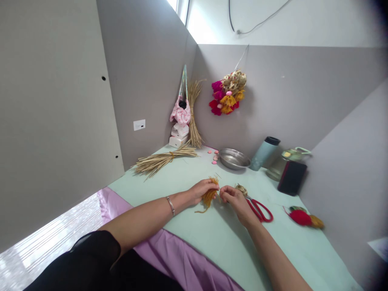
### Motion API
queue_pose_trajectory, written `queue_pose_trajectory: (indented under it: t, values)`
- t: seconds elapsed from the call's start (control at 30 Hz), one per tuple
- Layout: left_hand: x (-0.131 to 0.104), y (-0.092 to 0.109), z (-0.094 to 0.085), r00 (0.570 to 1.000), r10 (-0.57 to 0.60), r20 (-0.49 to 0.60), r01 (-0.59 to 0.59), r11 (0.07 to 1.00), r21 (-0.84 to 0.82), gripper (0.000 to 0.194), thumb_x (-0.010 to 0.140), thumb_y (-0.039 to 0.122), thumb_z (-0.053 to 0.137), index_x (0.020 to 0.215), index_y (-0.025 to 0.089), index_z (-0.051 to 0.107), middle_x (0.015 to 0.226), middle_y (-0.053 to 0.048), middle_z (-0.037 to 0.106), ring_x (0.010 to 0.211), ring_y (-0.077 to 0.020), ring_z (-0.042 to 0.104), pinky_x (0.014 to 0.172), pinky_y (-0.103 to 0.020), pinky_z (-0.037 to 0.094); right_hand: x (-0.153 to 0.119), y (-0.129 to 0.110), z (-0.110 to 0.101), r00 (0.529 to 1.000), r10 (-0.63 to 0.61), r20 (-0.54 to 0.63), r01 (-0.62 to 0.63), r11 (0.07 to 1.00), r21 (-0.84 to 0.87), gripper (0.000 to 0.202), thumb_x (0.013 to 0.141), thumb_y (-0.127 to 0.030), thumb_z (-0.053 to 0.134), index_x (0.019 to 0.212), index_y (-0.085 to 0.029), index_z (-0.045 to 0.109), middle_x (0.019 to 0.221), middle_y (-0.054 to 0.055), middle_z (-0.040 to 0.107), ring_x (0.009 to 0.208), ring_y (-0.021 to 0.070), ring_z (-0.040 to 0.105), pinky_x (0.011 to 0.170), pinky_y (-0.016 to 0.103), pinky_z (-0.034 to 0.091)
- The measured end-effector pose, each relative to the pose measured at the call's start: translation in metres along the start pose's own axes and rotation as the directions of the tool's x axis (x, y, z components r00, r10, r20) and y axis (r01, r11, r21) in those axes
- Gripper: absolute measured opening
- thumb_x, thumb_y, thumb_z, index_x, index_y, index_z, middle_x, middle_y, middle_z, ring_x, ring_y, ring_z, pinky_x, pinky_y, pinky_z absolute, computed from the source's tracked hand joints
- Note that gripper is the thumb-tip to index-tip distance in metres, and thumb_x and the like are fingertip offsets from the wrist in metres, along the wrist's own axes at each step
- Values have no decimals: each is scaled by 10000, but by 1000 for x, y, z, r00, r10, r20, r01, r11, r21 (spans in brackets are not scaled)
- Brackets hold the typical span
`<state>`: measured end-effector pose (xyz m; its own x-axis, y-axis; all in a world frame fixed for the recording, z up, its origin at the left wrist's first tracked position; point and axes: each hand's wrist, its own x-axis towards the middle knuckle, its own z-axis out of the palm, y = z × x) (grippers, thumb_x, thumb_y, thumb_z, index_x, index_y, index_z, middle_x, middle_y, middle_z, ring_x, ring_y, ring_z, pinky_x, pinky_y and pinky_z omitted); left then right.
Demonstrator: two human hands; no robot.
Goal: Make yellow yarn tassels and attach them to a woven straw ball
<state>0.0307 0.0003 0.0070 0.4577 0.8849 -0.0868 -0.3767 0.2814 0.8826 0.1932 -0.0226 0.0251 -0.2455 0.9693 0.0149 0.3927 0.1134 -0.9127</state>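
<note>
While the left hand [201,190] pinches the mustard yarn [209,199], it should press evenly, with the right hand [235,199] curled at three o'clock, whether gripping something I cannot tell

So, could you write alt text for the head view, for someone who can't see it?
A person's left hand holds mustard yarn over a green table, with the pinched right hand close beside it. Red-handled scissors lie by that hand; farther back are straw, a metal bowl and a bottle.
</note>
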Motion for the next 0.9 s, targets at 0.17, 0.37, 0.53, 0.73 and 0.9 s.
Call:
queue_pose_trajectory:
  t: [0.17,0.37,0.53,0.73,0.9]
  values:
    - [-1,2,2,1000,26,-2,-26,999,-38,195,761,238,675,869,150,538,721,13,587,551,-56,545,585,-183,454,-1,1,1,1000,-24,7,23,998,53,190,930,-317,580,974,-139,629,871,11,655,683,124,627,623,286,535]
    - [-2,1,2,999,43,-10,-43,999,-25,208,760,252,685,862,153,533,696,20,575,539,-62,536,576,-194,437,-1,0,2,1000,-28,10,27,992,119,185,924,-319,588,941,-139,627,834,0,644,661,118,613,616,281,524]
    - [-1,-3,1,997,69,-17,-69,998,4,227,739,275,697,853,150,546,732,12,586,576,-70,548,585,-207,443,-4,-7,3,1000,-11,11,9,982,187,343,966,-462,455,916,-164,618,776,-3,633,604,111,580,593,275,497]
    - [2,-7,1,998,69,-6,-68,997,46,194,740,257,673,847,141,560,694,-2,595,580,-88,559,575,-215,449,-5,-8,2,999,-26,40,20,988,154,329,944,-427,522,783,-154,609,676,-34,590,579,105,564,585,265,487]
    - [4,-9,-1,999,42,-22,-40,997,68,195,729,258,667,850,148,561,690,5,588,555,-88,553,545,-212,455,-1,0,-2,999,-33,-8,33,992,125,243,943,-371,547,923,-145,632,841,7,651,675,123,619,634,291,527]
